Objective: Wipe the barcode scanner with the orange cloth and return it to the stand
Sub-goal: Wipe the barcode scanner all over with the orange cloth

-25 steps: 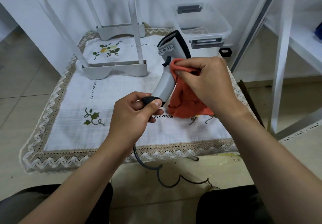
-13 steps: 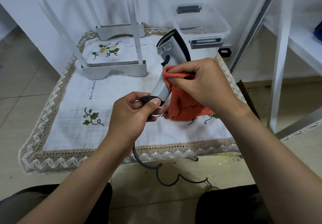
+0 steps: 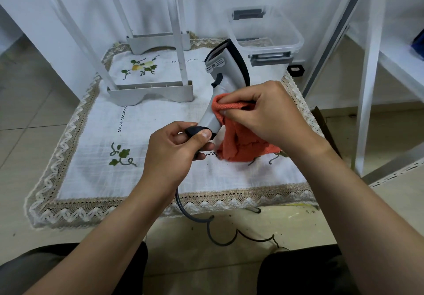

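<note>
I hold a grey and black barcode scanner upright over the table, head pointing away. My left hand grips the black base of its handle, where a dark cable drops off the table's front edge. My right hand pinches the orange cloth against the right side of the handle, just below the trigger. The cloth's loose end hangs down onto the white embroidered tablecloth. I cannot make out a scanner stand for certain.
A white plastic frame with two feet stands on the back left of the tablecloth. A clear lidded storage box sits at the back right, beside a small black hexagonal piece. White shelving rises on the right.
My right hand has slid the orange cloth down the scanner's handle, from beside the trigger to just below it. The left hand keeps its grip at the base.
</note>
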`<state>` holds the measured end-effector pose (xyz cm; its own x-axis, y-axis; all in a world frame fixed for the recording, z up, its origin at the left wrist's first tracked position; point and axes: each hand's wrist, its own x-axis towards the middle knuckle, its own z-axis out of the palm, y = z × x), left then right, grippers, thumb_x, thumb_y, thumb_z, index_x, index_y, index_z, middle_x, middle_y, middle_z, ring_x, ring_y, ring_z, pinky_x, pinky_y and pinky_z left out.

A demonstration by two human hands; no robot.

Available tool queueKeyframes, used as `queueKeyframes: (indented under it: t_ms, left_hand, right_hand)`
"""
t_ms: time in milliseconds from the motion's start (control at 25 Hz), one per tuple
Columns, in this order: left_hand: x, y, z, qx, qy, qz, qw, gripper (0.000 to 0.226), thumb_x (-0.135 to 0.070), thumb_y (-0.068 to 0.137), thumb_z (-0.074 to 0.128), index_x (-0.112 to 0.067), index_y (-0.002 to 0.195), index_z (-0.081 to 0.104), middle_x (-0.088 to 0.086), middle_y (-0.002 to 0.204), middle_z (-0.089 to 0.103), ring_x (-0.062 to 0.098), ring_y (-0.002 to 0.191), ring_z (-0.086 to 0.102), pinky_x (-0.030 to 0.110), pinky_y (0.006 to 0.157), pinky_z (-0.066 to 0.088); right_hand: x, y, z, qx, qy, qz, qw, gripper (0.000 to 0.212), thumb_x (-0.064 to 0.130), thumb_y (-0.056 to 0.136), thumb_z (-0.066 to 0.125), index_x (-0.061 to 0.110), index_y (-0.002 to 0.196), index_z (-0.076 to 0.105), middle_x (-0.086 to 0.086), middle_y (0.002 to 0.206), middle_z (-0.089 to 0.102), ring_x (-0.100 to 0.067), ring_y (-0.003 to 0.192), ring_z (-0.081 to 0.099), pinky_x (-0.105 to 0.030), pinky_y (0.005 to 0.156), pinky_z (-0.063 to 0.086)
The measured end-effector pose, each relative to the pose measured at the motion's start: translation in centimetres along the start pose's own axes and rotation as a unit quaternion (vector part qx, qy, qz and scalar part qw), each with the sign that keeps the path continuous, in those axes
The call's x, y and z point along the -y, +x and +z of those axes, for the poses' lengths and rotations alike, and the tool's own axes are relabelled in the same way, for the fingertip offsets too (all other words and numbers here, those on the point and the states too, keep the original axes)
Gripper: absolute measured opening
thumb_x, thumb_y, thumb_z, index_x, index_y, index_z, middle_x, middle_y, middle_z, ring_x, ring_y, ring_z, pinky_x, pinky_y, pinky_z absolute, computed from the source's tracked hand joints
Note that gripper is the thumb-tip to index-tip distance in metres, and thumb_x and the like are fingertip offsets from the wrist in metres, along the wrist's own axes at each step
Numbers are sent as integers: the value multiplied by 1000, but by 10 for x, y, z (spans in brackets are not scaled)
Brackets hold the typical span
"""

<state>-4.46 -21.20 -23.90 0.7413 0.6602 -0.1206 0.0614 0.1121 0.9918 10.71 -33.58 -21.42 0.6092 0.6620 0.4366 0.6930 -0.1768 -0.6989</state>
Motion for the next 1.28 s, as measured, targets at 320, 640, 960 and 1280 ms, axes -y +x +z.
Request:
queueKeyframes:
  t_ms: [320, 640, 960, 1280]
  left_hand:
    - [1, 2, 0, -6, -3, -2, 1000, 13, -4, 90, 74, -7, 103, 70, 3, 77, 79, 22, 74, 79, 22, 57, 55]
    - [1, 2, -1, -10, -4, -5, 1000, 15, -5, 91, 74, -5, 105, 70, 5, 79, 79, 23, 75, 80, 22, 58, 55]
    - [0, 2, -1, -13, -4, -5, 1000, 15, -5, 90, 75, -4, 105, 70, 4, 77, 79, 21, 73, 79, 22, 58, 55]
    - [0, 3, -1, -7, -18, -3, 1000, 17, -4, 90, 74, -2, 106, 70, 3, 76, 79, 22, 73, 79, 23, 59, 56]
  right_hand:
    - [0, 0, 3, -17, 1, 0, 1000, 18, 12, 84, 80, 23, 98, 82, 28, 85, 68, 16, 83, 66, -3, 73, 45]
    - [-2, 0, 6, -44, 8, 8, 999, 21, 11, 84, 78, 25, 99, 82, 23, 89, 74, 9, 86, 69, -9, 72, 49]
    - [-1, -1, 5, -2, 16, 0, 1000, 20, 12, 83, 80, 23, 100, 82, 22, 92, 73, 11, 90, 68, -5, 78, 47]
    - [0, 0, 5, -44, 19, -8, 999, 22, 9, 84, 79, 21, 101, 81, 24, 92, 72, 8, 91, 70, -10, 79, 51]
